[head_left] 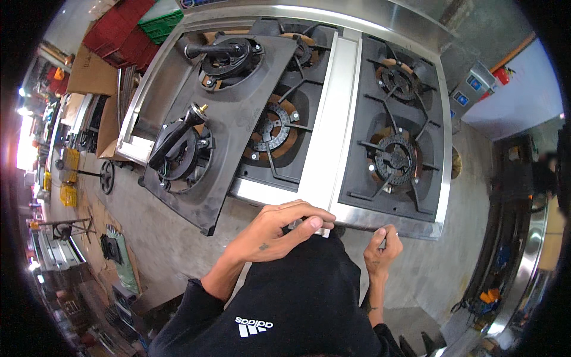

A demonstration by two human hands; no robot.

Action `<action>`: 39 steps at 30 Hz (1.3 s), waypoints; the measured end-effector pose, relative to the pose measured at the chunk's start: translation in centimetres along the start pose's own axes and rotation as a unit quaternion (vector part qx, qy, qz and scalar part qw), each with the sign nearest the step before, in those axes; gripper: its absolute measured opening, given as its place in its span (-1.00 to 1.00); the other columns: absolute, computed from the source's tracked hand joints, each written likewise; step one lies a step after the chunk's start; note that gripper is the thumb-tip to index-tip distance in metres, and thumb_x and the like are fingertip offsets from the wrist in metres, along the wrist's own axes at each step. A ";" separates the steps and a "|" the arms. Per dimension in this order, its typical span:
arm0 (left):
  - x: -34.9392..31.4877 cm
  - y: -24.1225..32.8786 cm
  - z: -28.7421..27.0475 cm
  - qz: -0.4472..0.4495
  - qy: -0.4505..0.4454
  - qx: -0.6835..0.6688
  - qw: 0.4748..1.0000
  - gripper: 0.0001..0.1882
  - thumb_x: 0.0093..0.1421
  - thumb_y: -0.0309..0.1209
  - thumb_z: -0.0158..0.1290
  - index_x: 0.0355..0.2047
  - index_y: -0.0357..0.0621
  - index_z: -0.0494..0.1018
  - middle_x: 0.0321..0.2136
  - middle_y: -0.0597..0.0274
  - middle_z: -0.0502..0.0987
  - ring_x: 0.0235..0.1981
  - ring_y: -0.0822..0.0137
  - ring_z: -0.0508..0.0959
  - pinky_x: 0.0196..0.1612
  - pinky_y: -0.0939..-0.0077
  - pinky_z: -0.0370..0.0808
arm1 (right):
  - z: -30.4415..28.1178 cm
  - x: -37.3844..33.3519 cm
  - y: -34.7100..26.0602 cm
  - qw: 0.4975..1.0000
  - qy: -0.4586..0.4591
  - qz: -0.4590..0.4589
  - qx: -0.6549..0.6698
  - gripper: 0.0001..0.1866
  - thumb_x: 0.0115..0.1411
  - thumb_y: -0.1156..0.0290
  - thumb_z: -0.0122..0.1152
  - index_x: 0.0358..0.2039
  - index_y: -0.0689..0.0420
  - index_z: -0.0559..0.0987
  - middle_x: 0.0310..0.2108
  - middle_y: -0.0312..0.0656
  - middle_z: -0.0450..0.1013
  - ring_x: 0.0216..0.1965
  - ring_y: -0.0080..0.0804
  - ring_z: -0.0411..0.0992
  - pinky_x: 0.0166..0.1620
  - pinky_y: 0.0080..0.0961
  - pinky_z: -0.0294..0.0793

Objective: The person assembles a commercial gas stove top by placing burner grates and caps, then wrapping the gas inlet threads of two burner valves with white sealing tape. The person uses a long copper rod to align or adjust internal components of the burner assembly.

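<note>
left fingers: the left hand (276, 233) is at the front end of the strip, index stretched out with the thumb tucked close below. Can't tell if they're actually pinching the metal or just resting by it
right fingers: the right hand (382, 251) is half-curled, thumb up against the bent index, right at the stove's front edge. Can't tell if something thin is in there
the strip: long pale metal strip (331, 119), running front to back between the middle and right burner plates
how it'd handle: my guess is light sheet metal, stiff lengthwise but a bit bendy across, smooth enough to slip. Dents easier than it breaks
where to grab: I'd take both long sides near the front end, and watch for sharp edges
flipped plate: black plate (238, 128) lying skewed on the left, burner tubes facing up. Looks heavy, so two hands on opposite edges imo
other plates: middle plate (285, 163) and right plate (372, 199) sit burner-side up, looks like rigid cast stuff
surface: steel stove (437, 229), shiny rim, tall back panel (392, 24)
room: workshop vibe, concrete floor (253, 244), red crates (116, 35) and a green crate (162, 27) behind left, yellow bins (68, 195) further out, white board (517, 89) off right
</note>
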State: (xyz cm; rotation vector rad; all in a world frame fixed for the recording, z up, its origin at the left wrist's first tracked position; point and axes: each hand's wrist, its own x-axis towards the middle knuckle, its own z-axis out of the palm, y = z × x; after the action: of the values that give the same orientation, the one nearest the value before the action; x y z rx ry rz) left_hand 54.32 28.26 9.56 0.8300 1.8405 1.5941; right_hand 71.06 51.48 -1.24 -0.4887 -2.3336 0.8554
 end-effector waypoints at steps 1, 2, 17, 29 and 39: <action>0.1 0.2 0.5 -0.002 0.012 -0.004 1.000 -0.73 0.49 -0.33 0.10 0.01 -0.24 0.68 -0.16 0.07 0.77 -0.10 0.24 0.73 0.00 0.31 0.62 | -0.4 0.7 0.2 1.000 -0.011 -0.009 0.014 -0.76 0.40 0.52 0.04 -0.47 0.23 0.38 -0.58 -0.10 0.29 -0.58 -0.20 0.27 -0.45 -0.26 0.23; 0.2 0.4 1.2 0.000 0.025 0.000 1.000 -0.73 0.49 -0.34 0.11 0.01 -0.24 0.68 -0.16 0.07 0.77 -0.12 0.25 0.72 -0.01 0.30 0.62 | -0.8 1.3 0.5 0.999 -0.020 -0.031 0.016 -0.77 0.39 0.53 0.05 -0.47 0.24 0.38 -0.58 -0.09 0.30 -0.58 -0.18 0.29 -0.44 -0.26 0.24; 10.1 4.9 26.6 -0.071 0.082 -0.034 0.993 -0.63 0.55 -0.21 0.03 0.10 -0.23 0.63 -0.12 0.05 0.74 -0.05 0.24 0.70 0.03 0.33 0.61 | -17.2 9.6 17.1 0.978 -0.056 -0.182 0.081 -0.79 0.19 0.58 0.15 -0.56 0.22 0.36 -0.63 -0.07 0.27 -0.63 -0.10 0.31 -0.52 -0.19 0.31; 11.7 6.6 32.9 -0.091 0.262 0.084 0.957 -0.65 0.56 -0.30 -0.01 0.04 -0.37 0.61 -0.19 0.02 0.73 -0.15 0.27 0.69 0.02 0.31 0.60 | -19.1 10.9 38.2 0.964 -0.133 0.229 -0.022 -0.79 0.40 0.36 0.19 -0.28 0.27 0.55 -0.38 0.17 0.60 -0.30 0.26 0.61 -0.29 0.07 0.49; 10.0 6.2 33.3 -0.081 0.356 0.104 0.925 -0.62 0.57 -0.29 -0.02 0.05 -0.40 0.60 -0.22 -0.01 0.73 -0.18 0.27 0.68 0.02 0.31 0.58 | -15.5 8.1 51.3 0.970 -0.097 0.224 -0.017 -0.69 0.31 0.32 0.28 -0.09 0.29 0.54 -0.14 0.26 0.58 -0.06 0.28 0.56 -0.02 0.03 0.53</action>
State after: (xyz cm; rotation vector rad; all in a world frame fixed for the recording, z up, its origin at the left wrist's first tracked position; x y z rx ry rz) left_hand 73.47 57.88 11.04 0.1488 2.5330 1.7439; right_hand 81.64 99.85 -23.15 -1.0137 -2.4564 1.1116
